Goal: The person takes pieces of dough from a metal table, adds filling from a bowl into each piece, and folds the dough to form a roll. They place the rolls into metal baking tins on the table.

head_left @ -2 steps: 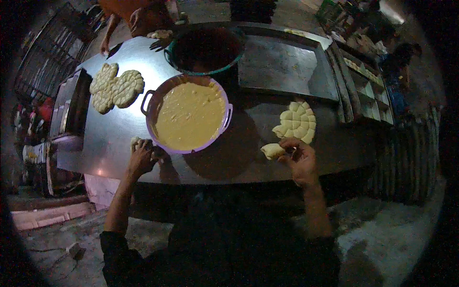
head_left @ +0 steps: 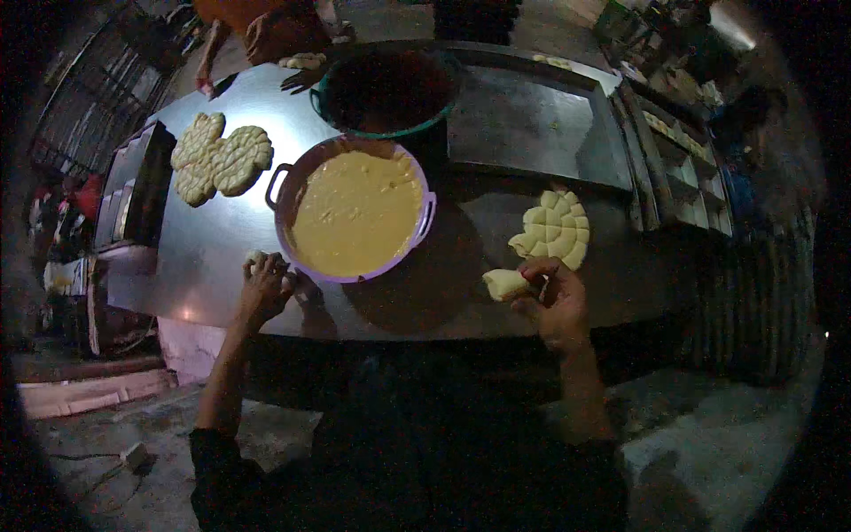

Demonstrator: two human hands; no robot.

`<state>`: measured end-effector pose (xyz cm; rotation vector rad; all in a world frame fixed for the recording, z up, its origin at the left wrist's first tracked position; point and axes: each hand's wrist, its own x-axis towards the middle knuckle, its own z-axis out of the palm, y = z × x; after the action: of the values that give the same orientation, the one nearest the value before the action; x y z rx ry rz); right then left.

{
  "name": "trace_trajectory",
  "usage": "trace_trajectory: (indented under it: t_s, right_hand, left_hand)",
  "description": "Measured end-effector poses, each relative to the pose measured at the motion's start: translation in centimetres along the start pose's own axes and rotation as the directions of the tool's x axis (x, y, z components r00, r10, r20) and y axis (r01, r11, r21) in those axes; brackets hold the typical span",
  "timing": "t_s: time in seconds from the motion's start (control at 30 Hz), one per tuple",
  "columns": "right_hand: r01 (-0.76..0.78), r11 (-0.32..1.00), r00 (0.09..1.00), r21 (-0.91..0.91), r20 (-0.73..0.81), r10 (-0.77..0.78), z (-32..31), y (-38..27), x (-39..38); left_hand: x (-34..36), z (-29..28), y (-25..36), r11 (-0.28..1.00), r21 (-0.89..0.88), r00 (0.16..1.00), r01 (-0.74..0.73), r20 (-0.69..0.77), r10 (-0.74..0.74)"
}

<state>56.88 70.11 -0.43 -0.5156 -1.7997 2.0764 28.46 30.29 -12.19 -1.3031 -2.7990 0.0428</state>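
My right hand (head_left: 560, 306) pinches a pale dough piece (head_left: 505, 285) by its right end, just above the metal table. Right behind it lies a scored dough round (head_left: 556, 229), divided into several pieces, with part of its left side gone. My left hand (head_left: 265, 288) is closed over a pale lump of dough (head_left: 260, 258) on the table, mostly hidden by the fingers. Between my hands, nearer the left one, stands a purple two-handled tub (head_left: 283, 232) of thick yellow batter (head_left: 357, 213). More scored dough rounds (head_left: 241, 160) lie joined together at the left.
Behind the purple tub stands a large dark basin with a green rim (head_left: 403, 131). A metal tray (head_left: 523, 115) lies at the back right, beside a compartmented rack (head_left: 683, 173). Another person in orange (head_left: 266, 27) is at the far left edge of the table (head_left: 204, 266).
The view has shifted slightly, moving the table and tubs a little to the right in the picture. Both hands keep nearly the same places and grips.
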Motion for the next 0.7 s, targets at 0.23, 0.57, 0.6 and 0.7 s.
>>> trace_trajectory:
  t_s: [0.23,0.57,0.6,0.7]
  right_hand:
    - [0.606,0.61,0.789,-0.51,0.484,-0.379,8.1,-0.8,3.6]
    - [-0.236,0.938,0.898,0.255,0.426,0.11,22.4,-1.6,8.0]
    - [-0.285,0.916,0.884,0.284,0.447,0.136,24.0,-2.7,8.4]
    - [-0.195,0.937,0.907,0.29,0.416,0.06,28.5,-3.5,9.6]
  left_hand:
    - [1.0,-10.2,2.7,0.931,-0.326,0.915,0.163,-0.303,-0.267]
    - [6.6,-16.4,6.9,0.373,-0.335,0.419,-0.865,-0.892,0.169]
    - [7.9,-15.9,6.6,0.255,-0.274,0.286,-0.927,-0.958,0.011]
    - [11.5,-14.2,7.0,0.001,-0.139,0.117,-0.99,-0.842,-0.527]
